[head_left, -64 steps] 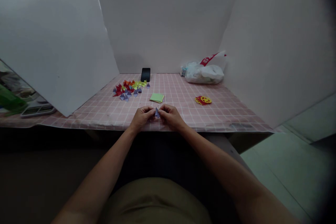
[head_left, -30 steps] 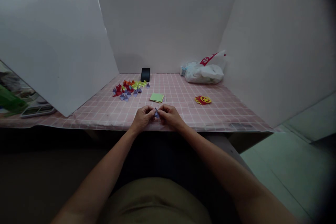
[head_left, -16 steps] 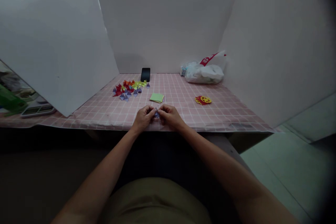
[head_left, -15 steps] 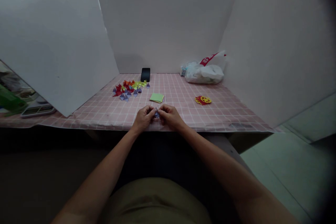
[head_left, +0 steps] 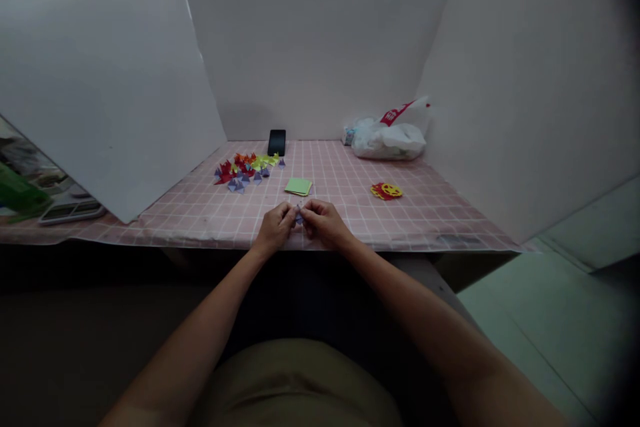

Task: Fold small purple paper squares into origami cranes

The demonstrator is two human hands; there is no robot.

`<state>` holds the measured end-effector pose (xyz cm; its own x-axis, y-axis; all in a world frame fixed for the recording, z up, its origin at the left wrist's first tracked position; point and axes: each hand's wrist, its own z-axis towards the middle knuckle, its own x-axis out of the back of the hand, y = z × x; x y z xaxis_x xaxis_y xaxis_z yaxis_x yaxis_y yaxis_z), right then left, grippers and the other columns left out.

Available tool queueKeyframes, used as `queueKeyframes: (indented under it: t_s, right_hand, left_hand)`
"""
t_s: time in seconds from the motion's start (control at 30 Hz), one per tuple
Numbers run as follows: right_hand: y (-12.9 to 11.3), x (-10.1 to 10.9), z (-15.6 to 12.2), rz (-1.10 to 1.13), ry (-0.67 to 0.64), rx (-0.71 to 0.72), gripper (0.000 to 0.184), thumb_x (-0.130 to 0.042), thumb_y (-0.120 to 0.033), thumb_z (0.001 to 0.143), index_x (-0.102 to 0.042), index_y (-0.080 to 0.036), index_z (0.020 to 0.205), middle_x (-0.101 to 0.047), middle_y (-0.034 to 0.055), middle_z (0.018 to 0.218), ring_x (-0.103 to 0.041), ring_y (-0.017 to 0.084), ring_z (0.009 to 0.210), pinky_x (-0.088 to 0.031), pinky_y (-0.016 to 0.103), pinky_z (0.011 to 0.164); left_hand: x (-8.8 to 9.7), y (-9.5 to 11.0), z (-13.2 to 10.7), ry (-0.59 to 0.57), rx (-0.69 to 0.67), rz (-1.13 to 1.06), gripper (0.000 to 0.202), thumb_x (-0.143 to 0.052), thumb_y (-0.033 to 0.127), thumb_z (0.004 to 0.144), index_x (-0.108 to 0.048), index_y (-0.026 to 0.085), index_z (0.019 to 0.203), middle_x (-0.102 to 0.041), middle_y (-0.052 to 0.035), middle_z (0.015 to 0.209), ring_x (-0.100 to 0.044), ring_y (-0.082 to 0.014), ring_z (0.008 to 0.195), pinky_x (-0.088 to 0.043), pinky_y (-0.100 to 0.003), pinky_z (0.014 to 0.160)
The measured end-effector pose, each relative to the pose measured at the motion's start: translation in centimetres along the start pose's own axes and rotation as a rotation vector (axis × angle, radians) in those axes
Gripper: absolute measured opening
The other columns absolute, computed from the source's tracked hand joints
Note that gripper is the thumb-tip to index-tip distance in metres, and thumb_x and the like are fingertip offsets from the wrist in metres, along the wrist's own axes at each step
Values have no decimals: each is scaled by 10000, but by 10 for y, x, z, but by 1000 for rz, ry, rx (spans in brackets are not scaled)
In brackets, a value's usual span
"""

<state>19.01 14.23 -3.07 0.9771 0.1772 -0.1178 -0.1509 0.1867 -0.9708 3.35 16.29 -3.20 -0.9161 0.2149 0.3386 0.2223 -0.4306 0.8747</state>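
Near the table's front edge, my left hand [head_left: 277,225] and my right hand [head_left: 324,220] meet over a small purple folded paper [head_left: 299,215]. Both hands pinch it between thumb and fingers, one from each side; most of the paper is hidden by the fingertips. Just beyond them lies a stack of square paper sheets [head_left: 299,187], light green on top. Farther left sits a group of small folded paper pieces [head_left: 243,170] in red, orange, yellow and purple.
A black phone [head_left: 277,142] leans at the back. To the right lie red and yellow cut-out discs [head_left: 387,191], with a white plastic bag [head_left: 390,139] behind. White panels [head_left: 320,40] enclose the pink checked table [head_left: 345,173]. A kitchen scale [head_left: 73,209] stands at the far left.
The hands stay in nearly the same place, still pinching the purple paper. My left fingers have shifted very slightly; the things on the table have not moved.
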Motion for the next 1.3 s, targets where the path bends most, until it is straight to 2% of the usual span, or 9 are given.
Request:
queueKeyframes:
  t_s: [0.3,0.73,1.03,1.3]
  right_hand:
    - [-2,-1,-1,24,39,8,209,-658,-347,768,-516,-197,734,-532,-85,491,-444,59,337,-383,178,341]
    - [-5,-1,-2,20,-16,-27,271,-695,-392,751,-519,-191,703,-527,-75,459,-460,71,362,-367,182,365]
    - [-5,-1,-2,31,16,9,255,-681,-390,763,-516,-197,737,-531,-78,494,-445,71,372,-364,186,363]
    - [-6,-2,-3,38,20,1,253,-678,-371,760,-490,-208,712,-517,-81,468,-434,73,357,-363,190,355]
  left_hand:
    - [1,3,-1,-38,8,-49,343,-547,478,894,-551,178,727,-526,38,566,-475,-98,441,-372,-215,444]
    - [4,0,2,-46,40,-162,320,-592,437,867,-525,184,684,-476,66,501,-400,-74,410,-311,-200,425]
    - [7,6,1,-102,125,-335,335,-652,493,794,-563,170,778,-568,30,625,-501,-84,462,-440,-216,456]
    - [4,4,2,-55,135,-340,360,-688,500,775,-547,172,727,-555,41,573,-470,-70,420,-390,-194,409]
